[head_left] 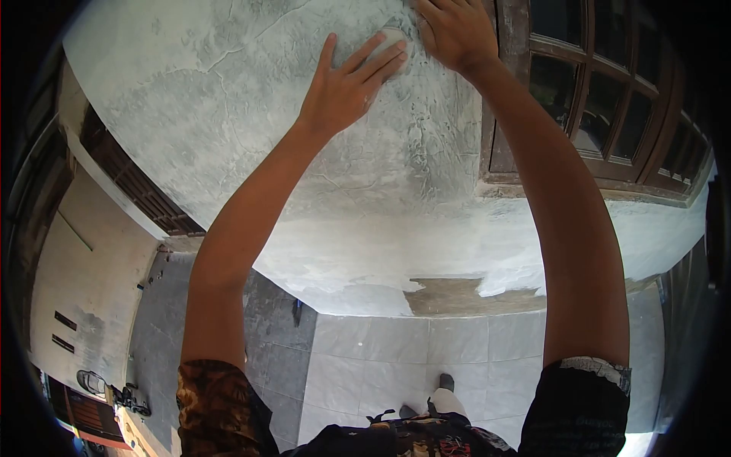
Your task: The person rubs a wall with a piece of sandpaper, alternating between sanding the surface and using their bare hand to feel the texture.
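Note:
Both arms reach up to a patchy grey-white plastered wall [251, 145]. My left hand [346, 84] lies against it with the thumb spread away, its fingertips over a pale, roundish piece [392, 39] pressed to the plaster. What that piece is made of cannot be made out. Close by on the right, my right hand [455, 32] touches the wall beside the window frame; its fingers are partly cut off by the top edge, bent and close together. Whether it holds anything is hidden.
A brown wooden window [594, 91] is at the upper right. A bare brownish strip [449, 295] runs along the wall's bottom. Below are light floor tiles [381, 339], with dark tiles [278, 365] to their left. A stroller-like object [126, 396] stands lower left.

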A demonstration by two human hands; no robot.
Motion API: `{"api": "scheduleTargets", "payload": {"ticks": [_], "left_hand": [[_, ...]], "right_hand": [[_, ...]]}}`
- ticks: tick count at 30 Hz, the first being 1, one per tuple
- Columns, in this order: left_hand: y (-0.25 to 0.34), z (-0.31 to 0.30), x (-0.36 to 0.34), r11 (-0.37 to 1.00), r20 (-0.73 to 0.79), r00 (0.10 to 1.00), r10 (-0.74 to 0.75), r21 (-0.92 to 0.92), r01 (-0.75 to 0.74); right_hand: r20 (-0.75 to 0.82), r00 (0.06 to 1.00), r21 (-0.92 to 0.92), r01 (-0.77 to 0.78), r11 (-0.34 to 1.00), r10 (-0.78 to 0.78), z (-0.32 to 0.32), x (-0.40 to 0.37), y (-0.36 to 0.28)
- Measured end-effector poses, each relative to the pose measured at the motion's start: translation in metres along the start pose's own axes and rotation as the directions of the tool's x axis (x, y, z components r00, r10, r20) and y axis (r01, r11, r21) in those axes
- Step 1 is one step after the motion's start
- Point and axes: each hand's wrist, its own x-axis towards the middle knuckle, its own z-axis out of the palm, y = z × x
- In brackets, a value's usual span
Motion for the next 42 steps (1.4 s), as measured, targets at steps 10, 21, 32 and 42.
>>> {"api": "scheduleTargets", "payload": {"ticks": [10, 21, 32, 42], "left_hand": [[-0.009, -0.012, 0.011, 0.998, -0.01, 0.998, -0.056, -0.005, 0.056], [-0.012, -0.006, 0.006, 0.989, -0.065, 0.989, -0.129, 0.062, 0.133], [-0.006, -0.002, 0.013, 0.973, -0.15, 0.964, -0.218, 0.042, 0.227], [-0.017, -0.014, 0.037, 0.954, -0.166, 0.941, -0.294, 0.009, 0.3]], "right_hand": [[0.011, 1.0, -0.026, 0.003, 1.0, -0.003, 0.003, -0.002, 0.002], [0.023, 1.0, -0.005, -0.008, 1.0, 0.008, -0.002, 0.0, 0.003], [0.038, 0.999, -0.003, -0.014, 1.0, 0.014, -0.002, -0.003, 0.001], [-0.003, 1.0, 0.017, 0.003, 1.0, -0.003, 0.002, -0.003, 0.002]]}}
